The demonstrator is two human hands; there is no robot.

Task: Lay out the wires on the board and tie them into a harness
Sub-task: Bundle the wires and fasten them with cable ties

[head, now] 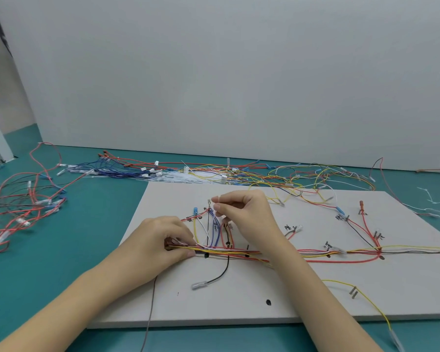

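Observation:
A white board [239,298] lies on the teal table. Across its middle runs a bundle of red, yellow and white wires [315,252], with branches going up to marked pins. My left hand [163,240] grips the left end of that bundle between thumb and fingers. My right hand [241,212] is above it, pinching a thin wire end near a small terminal [208,201] at the top of the blue and white branch [212,232]. A black wire with a clear terminal [197,285] hangs down from the bundle.
Heaps of loose wires lie beyond the board [214,171] and at the left [23,209]. White cable ties [432,199] lie at the right. A yellow wire [381,313] trails off the board's front right edge. A white wall stands behind.

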